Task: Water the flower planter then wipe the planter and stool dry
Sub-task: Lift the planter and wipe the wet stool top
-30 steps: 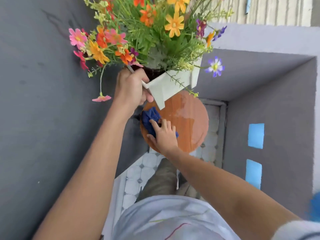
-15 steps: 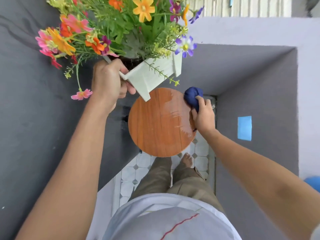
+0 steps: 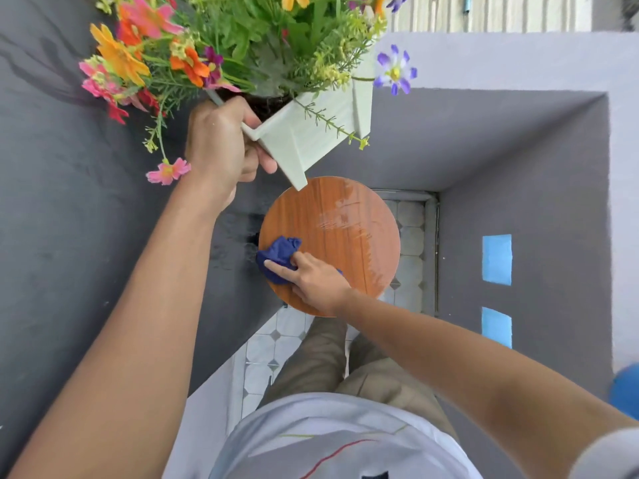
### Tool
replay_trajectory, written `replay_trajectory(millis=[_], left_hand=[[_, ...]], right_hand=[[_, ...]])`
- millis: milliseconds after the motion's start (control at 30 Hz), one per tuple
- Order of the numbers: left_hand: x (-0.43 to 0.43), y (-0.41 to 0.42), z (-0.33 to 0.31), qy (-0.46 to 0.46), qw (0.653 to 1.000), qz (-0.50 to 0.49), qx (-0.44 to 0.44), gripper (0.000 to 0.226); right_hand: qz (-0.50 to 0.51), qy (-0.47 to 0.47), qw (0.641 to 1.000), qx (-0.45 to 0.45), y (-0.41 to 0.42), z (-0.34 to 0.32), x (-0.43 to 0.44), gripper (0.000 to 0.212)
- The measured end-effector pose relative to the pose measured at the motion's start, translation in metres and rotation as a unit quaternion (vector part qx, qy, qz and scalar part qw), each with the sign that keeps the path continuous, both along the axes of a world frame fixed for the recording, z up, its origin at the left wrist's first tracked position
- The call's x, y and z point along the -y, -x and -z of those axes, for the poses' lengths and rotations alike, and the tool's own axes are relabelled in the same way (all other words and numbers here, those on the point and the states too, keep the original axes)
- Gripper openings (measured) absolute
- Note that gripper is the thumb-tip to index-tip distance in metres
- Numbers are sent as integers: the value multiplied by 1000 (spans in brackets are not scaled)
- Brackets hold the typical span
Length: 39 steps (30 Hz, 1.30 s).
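Dark grey walls (image 3: 69,236) close in the narrow corner on the left and far sides, with a paler grey wall on the right carrying two blue rectangles (image 3: 496,259), one above the other. Down between them lies a tiled floor (image 3: 273,344) of pale octagons with small dark squares, and the person's trouser legs (image 3: 332,361) stand on it below a white shirt (image 3: 321,440). The flower planter (image 3: 311,133), a pale, angular box crowded with orange, pink, yellow and purple flowers (image 3: 193,63) and green foliage, is held up in the air and tilted, well clear of the stool, its lowest corner hanging just above the stool's far edge. The left hand (image 3: 224,146) is wrapped closed around the planter's near rim, fingers curled under it. Below, the round wooden stool (image 3: 345,229) shows a brown grained top with a pale wet sheen spread across its right half, while the left half looks dry. The right hand (image 3: 311,278) lies flat on the near left part of the stool top, fingers stretched out and pressing down on a crumpled dark blue cloth (image 3: 278,252), which sits at the stool's left edge and slightly overhangs it. A single pink bloom (image 3: 168,171) dangles beside the left wrist.
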<state>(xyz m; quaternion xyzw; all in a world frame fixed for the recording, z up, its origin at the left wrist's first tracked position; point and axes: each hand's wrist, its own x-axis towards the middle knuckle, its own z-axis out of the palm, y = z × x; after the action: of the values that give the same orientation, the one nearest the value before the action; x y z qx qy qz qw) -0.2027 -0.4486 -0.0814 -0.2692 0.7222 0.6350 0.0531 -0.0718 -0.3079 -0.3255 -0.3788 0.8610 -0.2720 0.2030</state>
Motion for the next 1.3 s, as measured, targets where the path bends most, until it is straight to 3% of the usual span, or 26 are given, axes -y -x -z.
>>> replay_trajectory(millis=[100, 167, 233, 300, 467, 600, 667, 733, 800, 967, 1067, 1133, 1300], left_hand=[[4, 2, 1, 4, 1000, 7, 2, 39], [5, 2, 1, 10, 1000, 6, 4, 34], [6, 1, 0, 21, 1000, 0, 9, 28], [6, 1, -1, 28, 1000, -4, 9, 26], [7, 2, -3, 25, 1000, -1, 5, 29], [8, 1, -2, -1, 1000, 6, 5, 38], [9, -1, -1, -18, 1000, 16, 7, 35], [10, -3, 1, -23, 999, 22, 9, 29], [11, -3, 2, -22, 999, 21, 10, 21], [12, -1, 3, -12, 1000, 12, 14, 22], [12, -1, 4, -1, 1000, 13, 17, 20], [11, -1, 4, 1, 1000, 15, 14, 21], [10, -3, 5, -2, 1000, 11, 17, 27]], right_hand=[[-2, -13, 999, -45, 43, 5, -11, 58], [131, -20, 990, -51, 83, 6, -34, 59], [291, -34, 955, -44, 118, 8, -56, 62], [357, -59, 932, -34, 133, 11, -66, 62], [259, -21, 965, -45, 96, -2, -58, 56], [309, 91, 941, 105, 64, -13, -43, 55], [358, 73, 928, 76, 67, -18, -48, 52], [393, 6, 919, -25, 77, -23, -54, 54], [382, -30, 920, -78, 84, -23, -55, 57], [276, -109, 949, -110, 95, 3, -40, 62], [330, -119, 931, -102, 105, 14, -16, 55], [317, -98, 938, -98, 94, 12, 7, 51], [95, -22, 990, -100, 8, 16, 40, 53]])
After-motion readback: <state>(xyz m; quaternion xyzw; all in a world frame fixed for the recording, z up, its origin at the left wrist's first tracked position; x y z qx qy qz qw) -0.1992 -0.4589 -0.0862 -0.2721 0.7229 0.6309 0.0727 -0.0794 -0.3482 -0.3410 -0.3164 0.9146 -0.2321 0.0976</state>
